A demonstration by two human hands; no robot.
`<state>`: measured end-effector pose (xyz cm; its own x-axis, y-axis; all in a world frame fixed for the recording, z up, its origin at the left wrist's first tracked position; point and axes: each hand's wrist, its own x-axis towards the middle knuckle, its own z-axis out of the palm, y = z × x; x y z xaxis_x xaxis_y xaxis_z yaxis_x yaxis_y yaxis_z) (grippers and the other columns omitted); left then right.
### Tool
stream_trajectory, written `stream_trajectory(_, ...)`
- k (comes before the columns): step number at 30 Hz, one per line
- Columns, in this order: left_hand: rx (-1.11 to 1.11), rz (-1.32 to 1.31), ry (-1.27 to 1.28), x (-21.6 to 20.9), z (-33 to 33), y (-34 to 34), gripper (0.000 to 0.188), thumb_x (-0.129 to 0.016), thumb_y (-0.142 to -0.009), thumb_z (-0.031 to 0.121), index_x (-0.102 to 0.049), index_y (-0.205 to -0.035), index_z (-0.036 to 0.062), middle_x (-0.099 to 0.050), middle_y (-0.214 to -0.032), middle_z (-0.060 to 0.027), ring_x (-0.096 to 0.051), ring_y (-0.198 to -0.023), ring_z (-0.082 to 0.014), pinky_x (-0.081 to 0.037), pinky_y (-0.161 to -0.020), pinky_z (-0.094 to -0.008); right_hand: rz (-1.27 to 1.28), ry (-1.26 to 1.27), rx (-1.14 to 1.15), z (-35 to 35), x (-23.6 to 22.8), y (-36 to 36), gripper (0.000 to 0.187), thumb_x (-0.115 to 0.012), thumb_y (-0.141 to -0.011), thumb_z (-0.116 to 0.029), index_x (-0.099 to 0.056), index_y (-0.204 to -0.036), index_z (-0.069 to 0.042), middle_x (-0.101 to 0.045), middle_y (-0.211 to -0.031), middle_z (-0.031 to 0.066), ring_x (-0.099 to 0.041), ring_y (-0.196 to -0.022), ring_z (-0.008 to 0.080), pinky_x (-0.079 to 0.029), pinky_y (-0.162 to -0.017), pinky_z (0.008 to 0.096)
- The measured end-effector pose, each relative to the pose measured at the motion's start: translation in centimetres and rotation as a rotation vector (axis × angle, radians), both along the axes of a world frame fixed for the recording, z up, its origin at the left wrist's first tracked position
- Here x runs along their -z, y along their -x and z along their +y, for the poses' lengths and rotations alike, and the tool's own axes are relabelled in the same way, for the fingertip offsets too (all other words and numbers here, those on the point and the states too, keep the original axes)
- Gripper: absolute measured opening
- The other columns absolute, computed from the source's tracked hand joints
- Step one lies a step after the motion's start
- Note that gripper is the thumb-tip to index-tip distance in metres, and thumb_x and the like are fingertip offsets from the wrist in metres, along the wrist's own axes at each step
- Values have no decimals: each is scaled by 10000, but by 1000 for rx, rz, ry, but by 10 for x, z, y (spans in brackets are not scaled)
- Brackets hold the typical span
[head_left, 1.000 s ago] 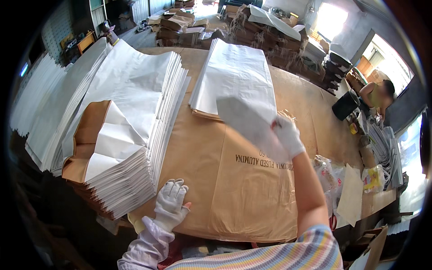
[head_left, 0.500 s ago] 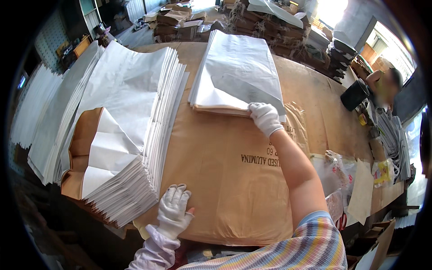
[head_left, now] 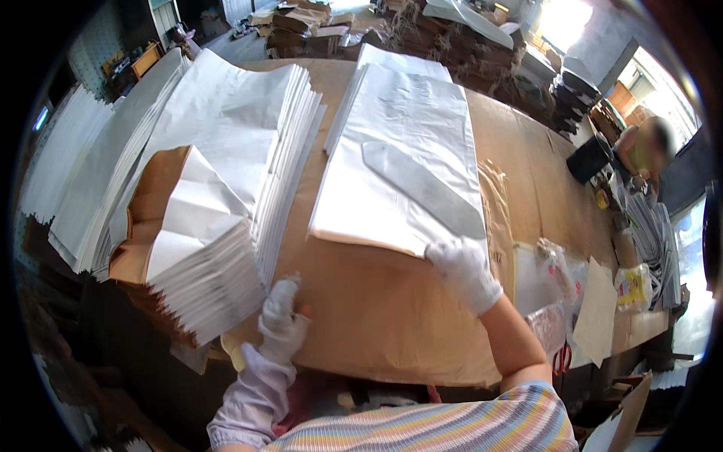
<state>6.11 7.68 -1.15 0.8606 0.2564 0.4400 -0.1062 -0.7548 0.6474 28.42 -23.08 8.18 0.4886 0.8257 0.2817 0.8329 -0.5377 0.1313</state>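
My right hand (head_left: 463, 273), in a white glove, is closed on the near right corner of a white paper sack (head_left: 399, 203) with a brown near edge. On top of that sack lies a flat grey strip with a pointed end (head_left: 425, 188), its lower end close to my right hand. Other white sacks (head_left: 407, 62) show beneath, at the far end. My gloved left hand (head_left: 283, 320) is by the near right edge of a thick stack of white sacks (head_left: 218, 113); motion smears its fingers. A folded brown and white sack (head_left: 184, 215) lies on that stack.
Brown paper covers the table (head_left: 361, 316). At the right are plastic bags (head_left: 553, 264), red-handled scissors (head_left: 562, 358), a cardboard piece (head_left: 595, 313) and a dark bucket (head_left: 590, 158). Another person (head_left: 640, 154) is at the far right. Sack piles (head_left: 452, 53) stand behind.
My right hand has drawn the white sack toward me, with the grey strip on it, leaving other sacks showing behind. My left hand has shifted slightly left toward the stack.
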Motion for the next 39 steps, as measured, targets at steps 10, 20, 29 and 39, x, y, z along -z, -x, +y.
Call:
stream_trajectory(10,18,475,842,3,-8,22,721,-660,-1003,109,-295,-1611,-24,-408,-1618,-155,-482,-1403,-246,-404,-1164,-346,405,-417,206,-91,30,147,689,-904,-664,-350,-678,-1257,-82,-693,-1207,191,-684,-1093,389,-550,-950,458)
stream_trajectory(20,87,605,807,9,-21,-4,354,-636,-998,138,-631,-1336,35,-739,-1055,-63,-677,-951,-143,-547,-857,-315,350,-404,593,-124,103,136,823,-928,-631,-340,-627,-1354,-86,-459,-1546,277,-484,-1363,458,-399,-1136,527)
stream_trajectory(29,-177,743,79,-51,-29,15,527,-744,-912,124,-589,-1413,74,-712,-1174,-135,-677,-1034,-284,-555,-940,-389,280,-235,214,-76,44,143,672,-856,-629,-209,-659,-1252,-47,-554,-1397,233,-511,-1308,442,-440,-1082,556)
stream_trajectory(39,265,238,-557,-29,-36,-15,552,-809,-774,134,-679,-1304,53,-619,-1445,-121,-528,-1365,-355,-451,-1137,-448,68,-259,218,-22,93,-19,509,-756,-833,-208,-640,-1294,-25,-559,-1446,222,-507,-1351,413,-400,-1165,533)
